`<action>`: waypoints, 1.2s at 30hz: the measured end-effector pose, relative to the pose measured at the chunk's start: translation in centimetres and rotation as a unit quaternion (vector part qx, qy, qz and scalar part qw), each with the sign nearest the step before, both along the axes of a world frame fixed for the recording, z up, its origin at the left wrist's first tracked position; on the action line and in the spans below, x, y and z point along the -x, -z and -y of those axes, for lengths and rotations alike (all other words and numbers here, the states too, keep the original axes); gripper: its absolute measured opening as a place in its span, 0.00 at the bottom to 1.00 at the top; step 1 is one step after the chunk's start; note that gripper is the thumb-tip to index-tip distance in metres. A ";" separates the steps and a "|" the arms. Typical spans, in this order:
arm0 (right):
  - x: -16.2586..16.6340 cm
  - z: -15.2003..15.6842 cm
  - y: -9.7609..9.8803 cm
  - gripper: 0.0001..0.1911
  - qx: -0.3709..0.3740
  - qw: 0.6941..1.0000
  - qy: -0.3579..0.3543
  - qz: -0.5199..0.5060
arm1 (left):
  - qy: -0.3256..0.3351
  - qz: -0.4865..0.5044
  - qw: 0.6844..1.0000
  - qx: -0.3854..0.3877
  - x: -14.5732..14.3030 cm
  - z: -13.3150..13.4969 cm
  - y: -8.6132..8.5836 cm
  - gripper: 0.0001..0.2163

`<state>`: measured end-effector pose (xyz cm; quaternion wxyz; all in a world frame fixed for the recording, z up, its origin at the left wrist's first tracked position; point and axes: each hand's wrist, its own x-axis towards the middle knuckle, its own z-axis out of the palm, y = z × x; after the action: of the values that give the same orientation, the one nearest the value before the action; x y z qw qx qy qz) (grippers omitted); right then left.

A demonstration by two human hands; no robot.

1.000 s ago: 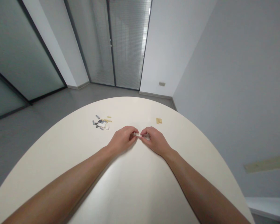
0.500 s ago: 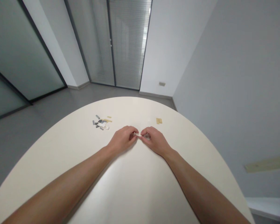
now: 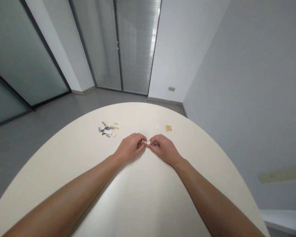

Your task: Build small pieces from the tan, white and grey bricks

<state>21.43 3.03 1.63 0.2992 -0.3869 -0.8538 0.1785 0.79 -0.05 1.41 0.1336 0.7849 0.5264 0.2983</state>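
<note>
Both hands meet near the middle of the table, pinching one small white piece [image 3: 147, 142] that looks like a toy building brick. My left hand [image 3: 130, 145] is closed on its left end, thumb below and index finger above. On the other end, my right hand [image 3: 164, 148] is closed with its fingertips. Most of the piece is hidden by the fingers, so its exact shape cannot be made out. Left of the hands lies a loose pile of grey, black, white and tan building bricks [image 3: 109, 130]. Beyond my right hand is a small tan studded plate [image 3: 168, 127].
The round white table [image 3: 143, 191] carries everything, and its far edge curves just beyond the bricks. Behind it are glass partitions [image 3: 135, 49] with blinds and a grey wall [image 3: 251, 82] on the right. A socket [image 3: 171, 89] sits low on the far wall.
The fingers of my right hand have shifted slightly, and a little more of the white piece shows between the hands. The bricks on the table have stayed put.
</note>
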 end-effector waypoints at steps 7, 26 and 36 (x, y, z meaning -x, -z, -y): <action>0.0 0.0 -0.2 0.03 -0.010 1.000 -0.012 0.009 | -0.003 -0.008 1.000 0.005 0.0 0.0 0.1 0.09; 0.1 0.2 -0.4 0.04 0.000 0.998 -0.060 -0.017 | 0.001 -0.002 1.000 0.008 0.1 0.0 0.0 0.09; 0.1 0.1 -0.2 0.04 -0.001 0.999 -0.052 -0.011 | 0.001 0.008 1.000 0.007 0.0 0.0 0.0 0.09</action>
<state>21.31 2.98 1.81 0.2997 -0.3393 -0.8696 0.1974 0.77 -0.02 1.38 0.1431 0.7824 0.5264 0.3006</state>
